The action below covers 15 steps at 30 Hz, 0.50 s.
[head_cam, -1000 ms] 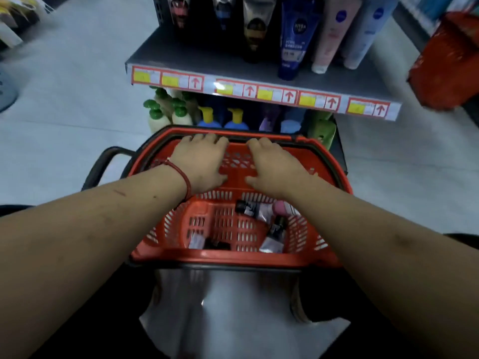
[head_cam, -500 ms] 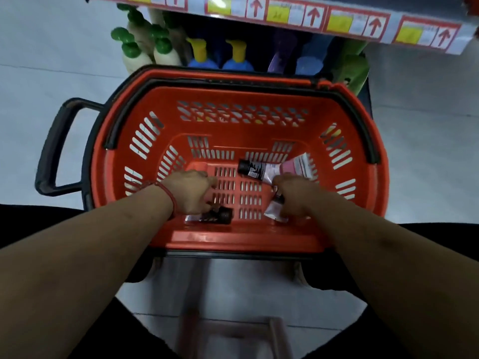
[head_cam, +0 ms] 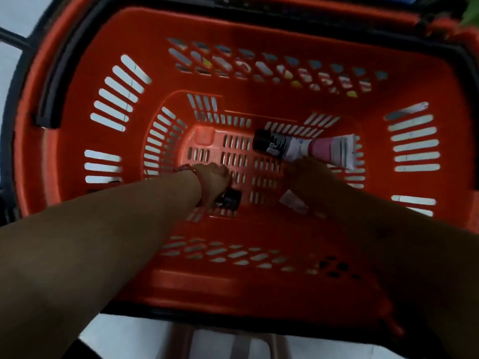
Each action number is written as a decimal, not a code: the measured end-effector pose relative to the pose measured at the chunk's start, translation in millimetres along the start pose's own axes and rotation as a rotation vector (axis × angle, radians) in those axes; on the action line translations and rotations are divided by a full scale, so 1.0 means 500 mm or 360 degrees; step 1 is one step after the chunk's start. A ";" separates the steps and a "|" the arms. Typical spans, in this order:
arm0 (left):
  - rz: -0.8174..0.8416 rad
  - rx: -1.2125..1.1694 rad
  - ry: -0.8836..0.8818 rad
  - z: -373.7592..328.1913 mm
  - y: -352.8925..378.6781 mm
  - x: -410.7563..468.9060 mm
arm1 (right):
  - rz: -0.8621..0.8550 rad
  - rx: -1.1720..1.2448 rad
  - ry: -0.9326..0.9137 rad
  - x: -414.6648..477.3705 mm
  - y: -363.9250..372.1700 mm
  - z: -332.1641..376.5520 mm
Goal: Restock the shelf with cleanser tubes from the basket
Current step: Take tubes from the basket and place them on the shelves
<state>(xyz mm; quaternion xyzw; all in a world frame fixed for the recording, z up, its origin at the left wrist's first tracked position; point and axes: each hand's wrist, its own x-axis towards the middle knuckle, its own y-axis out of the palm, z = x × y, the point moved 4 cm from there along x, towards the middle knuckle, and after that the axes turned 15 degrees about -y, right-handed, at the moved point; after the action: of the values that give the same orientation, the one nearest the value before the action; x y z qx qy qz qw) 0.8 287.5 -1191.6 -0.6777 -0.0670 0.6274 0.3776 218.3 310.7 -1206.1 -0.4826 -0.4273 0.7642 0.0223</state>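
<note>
An orange slotted basket (head_cam: pixel 259 288) fills the view from above. Both my hands reach to its floor. My left hand (head_cam: pixel 213 181), with a red string at the wrist, grips a cleanser tube whose black cap (head_cam: pixel 230 199) sticks out to the right. My right hand (head_cam: pixel 308 174) closes on a second tube, whose pale flat end (head_cam: pixel 291 202) shows below it. A third tube (head_cam: pixel 303 149), white and pink with a black cap, lies on the floor just beyond my right hand. The shelf is out of view.
The basket's black handle (head_cam: pixel 50 92) lies folded along its left rim. Pale floor (head_cam: pixel 15 19) shows at the top left corner and below the basket. A green edge (head_cam: pixel 471 11) peeks in at the top right.
The view has dropped closer into the basket, so the shelf and bottles left the frame. Both hands went from the far rim to the basket floor and closed on tubes.
</note>
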 end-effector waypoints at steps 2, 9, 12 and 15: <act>0.0015 -0.0002 -0.0036 -0.003 0.014 0.022 | 0.0119 -0.0159 -0.0016 0.023 0.012 -0.012; 0.0232 -0.0180 -0.0007 0.004 0.020 0.025 | 0.0236 -0.0444 -0.0205 0.009 -0.013 -0.006; 0.0294 -0.0328 -0.0019 0.021 -0.015 -0.004 | -0.0017 0.0185 -0.0002 -0.010 -0.034 -0.015; 0.0225 -0.0394 -0.0020 0.038 -0.069 -0.051 | -0.0173 0.0633 -0.0049 -0.060 -0.093 -0.002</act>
<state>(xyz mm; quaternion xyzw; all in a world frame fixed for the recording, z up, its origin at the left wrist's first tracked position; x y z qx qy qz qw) -8.1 305.5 -1149.1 -0.7181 -0.0983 0.6437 0.2455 217.4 327.3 -1153.2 -0.4331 -0.2938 0.8385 0.1518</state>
